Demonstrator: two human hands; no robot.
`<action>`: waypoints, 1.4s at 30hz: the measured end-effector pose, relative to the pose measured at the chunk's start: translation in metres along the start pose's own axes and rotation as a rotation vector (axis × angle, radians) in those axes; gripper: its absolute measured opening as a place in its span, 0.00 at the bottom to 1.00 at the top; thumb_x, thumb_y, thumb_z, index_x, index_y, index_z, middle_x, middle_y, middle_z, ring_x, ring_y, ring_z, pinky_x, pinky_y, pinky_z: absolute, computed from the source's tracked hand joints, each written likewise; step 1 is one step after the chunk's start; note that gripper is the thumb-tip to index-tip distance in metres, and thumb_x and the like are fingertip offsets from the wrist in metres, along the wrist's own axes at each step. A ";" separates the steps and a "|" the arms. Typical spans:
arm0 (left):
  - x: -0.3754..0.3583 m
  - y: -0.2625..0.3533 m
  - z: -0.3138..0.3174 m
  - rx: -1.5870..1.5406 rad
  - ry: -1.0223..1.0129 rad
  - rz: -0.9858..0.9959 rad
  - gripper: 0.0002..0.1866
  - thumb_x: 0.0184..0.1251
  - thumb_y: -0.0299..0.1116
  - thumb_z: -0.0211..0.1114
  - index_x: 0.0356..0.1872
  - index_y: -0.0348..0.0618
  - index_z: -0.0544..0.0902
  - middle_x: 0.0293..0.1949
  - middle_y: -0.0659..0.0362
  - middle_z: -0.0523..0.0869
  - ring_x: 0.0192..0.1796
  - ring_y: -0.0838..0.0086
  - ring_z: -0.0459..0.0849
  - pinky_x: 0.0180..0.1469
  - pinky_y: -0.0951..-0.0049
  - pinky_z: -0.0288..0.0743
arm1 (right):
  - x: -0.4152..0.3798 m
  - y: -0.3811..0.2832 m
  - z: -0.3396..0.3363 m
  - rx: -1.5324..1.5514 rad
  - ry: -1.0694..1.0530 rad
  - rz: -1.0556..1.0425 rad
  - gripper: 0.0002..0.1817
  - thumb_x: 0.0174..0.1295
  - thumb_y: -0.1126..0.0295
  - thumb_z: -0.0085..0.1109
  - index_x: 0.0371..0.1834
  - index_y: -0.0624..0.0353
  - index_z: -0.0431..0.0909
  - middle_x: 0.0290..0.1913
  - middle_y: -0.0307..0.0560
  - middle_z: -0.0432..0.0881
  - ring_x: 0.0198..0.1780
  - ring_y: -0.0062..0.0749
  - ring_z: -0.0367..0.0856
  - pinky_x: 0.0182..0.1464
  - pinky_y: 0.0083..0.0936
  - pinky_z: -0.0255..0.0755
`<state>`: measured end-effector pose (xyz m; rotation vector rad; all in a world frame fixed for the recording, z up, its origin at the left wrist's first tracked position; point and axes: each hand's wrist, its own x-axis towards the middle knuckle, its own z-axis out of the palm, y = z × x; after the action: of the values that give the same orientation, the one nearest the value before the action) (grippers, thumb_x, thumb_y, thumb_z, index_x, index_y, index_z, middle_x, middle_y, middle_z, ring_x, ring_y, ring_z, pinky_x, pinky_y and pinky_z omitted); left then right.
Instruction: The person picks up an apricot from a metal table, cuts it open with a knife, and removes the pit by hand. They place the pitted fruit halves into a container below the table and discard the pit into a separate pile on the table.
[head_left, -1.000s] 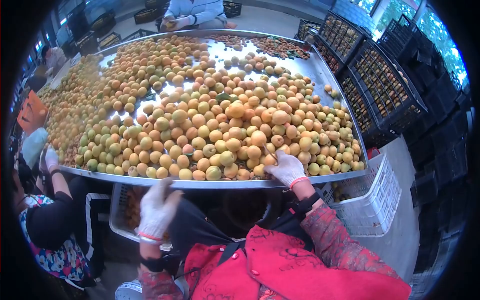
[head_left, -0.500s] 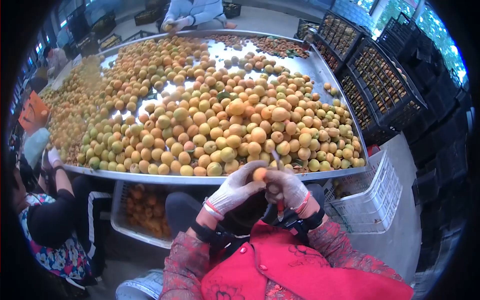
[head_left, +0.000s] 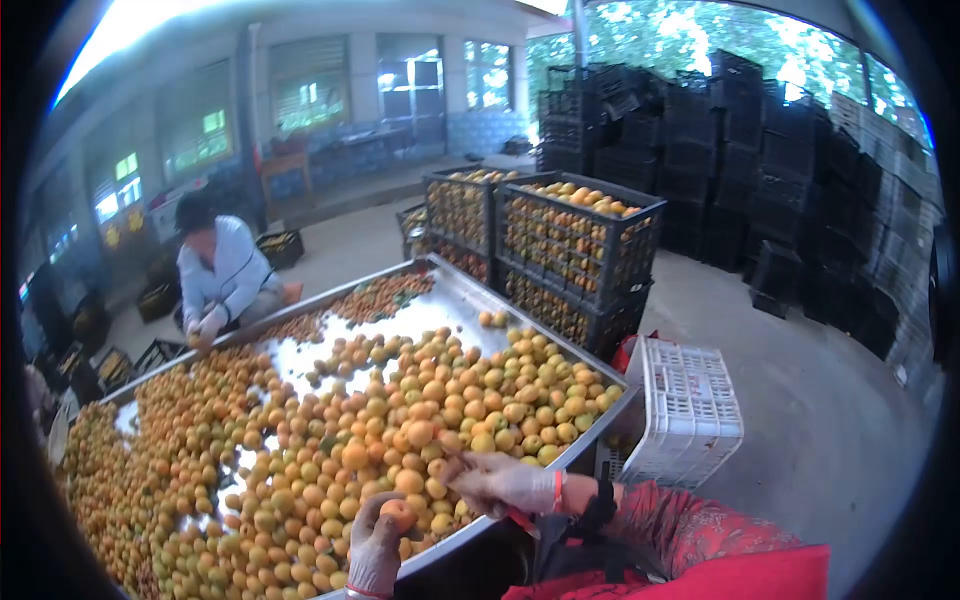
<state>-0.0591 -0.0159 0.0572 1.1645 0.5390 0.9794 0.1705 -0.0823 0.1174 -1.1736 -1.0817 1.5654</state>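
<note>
Gloved, my left hand (head_left: 372,556) is at the table's near edge with its fingers round an orange apricot (head_left: 398,514). My right hand (head_left: 512,484), also gloved, is closed on a slim red-handled tool (head_left: 520,519); only part of the handle shows below the palm. Its fingertips overlap the apricots at the near right of the heap. Loose apricots (head_left: 330,500), yellow to orange with some greenish ones, cover much of the metal table (head_left: 480,309).
Across the table a person (head_left: 228,270) in a light top works with gloved hands. Small brown pits (head_left: 385,298) lie at the far end. Apricot-filled black crates (head_left: 580,240) stand beyond the right edge, near a white crate (head_left: 690,405). Black crates (head_left: 700,150) are stacked behind.
My view has swung right and up. My hands, together at an apricot before, are now apart: the left keeps an apricot, the right is over the heap's edge with the tool.
</note>
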 end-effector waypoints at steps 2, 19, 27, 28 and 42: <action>0.010 0.008 0.011 0.033 0.011 -0.025 0.22 0.72 0.49 0.59 0.55 0.40 0.76 0.40 0.57 0.81 0.35 0.73 0.81 0.35 0.75 0.78 | -0.011 -0.043 0.005 0.145 0.078 -0.213 0.15 0.74 0.59 0.47 0.55 0.57 0.70 0.22 0.35 0.72 0.20 0.19 0.70 0.19 0.19 0.62; 0.034 -0.084 -0.069 -0.475 0.177 -0.035 0.27 0.76 0.59 0.48 0.54 0.43 0.74 0.36 0.58 0.78 0.32 0.74 0.78 0.32 0.74 0.76 | 0.072 0.084 0.075 -0.016 0.301 0.091 0.14 0.72 0.58 0.55 0.48 0.58 0.74 0.20 0.33 0.70 0.18 0.17 0.66 0.20 0.18 0.62; 0.025 -0.086 -0.080 -0.294 0.194 0.033 0.23 0.79 0.50 0.45 0.52 0.39 0.75 0.48 0.58 0.79 0.51 0.73 0.77 0.57 0.72 0.72 | 0.102 0.098 0.101 -0.587 0.315 -0.235 0.12 0.71 0.61 0.56 0.43 0.60 0.75 0.27 0.54 0.83 0.32 0.50 0.85 0.32 0.37 0.75; 0.021 -0.083 -0.080 -0.328 0.195 0.014 0.23 0.79 0.50 0.45 0.52 0.38 0.75 0.46 0.57 0.79 0.49 0.73 0.78 0.56 0.71 0.73 | 0.104 0.099 0.101 -0.601 0.333 -0.233 0.12 0.71 0.61 0.56 0.43 0.60 0.76 0.27 0.54 0.83 0.32 0.50 0.85 0.32 0.37 0.75; 0.011 -0.078 -0.073 0.246 0.229 0.215 0.32 0.76 0.59 0.48 0.45 0.34 0.83 0.38 0.56 0.86 0.37 0.75 0.81 0.40 0.73 0.76 | 0.094 0.143 0.103 -0.477 0.383 -0.180 0.09 0.73 0.69 0.52 0.47 0.63 0.75 0.35 0.48 0.84 0.34 0.33 0.82 0.36 0.27 0.75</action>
<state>-0.0840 0.0252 -0.0389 1.3575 0.7439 1.2680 0.0338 -0.0400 -0.0223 -1.5650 -1.2899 0.9138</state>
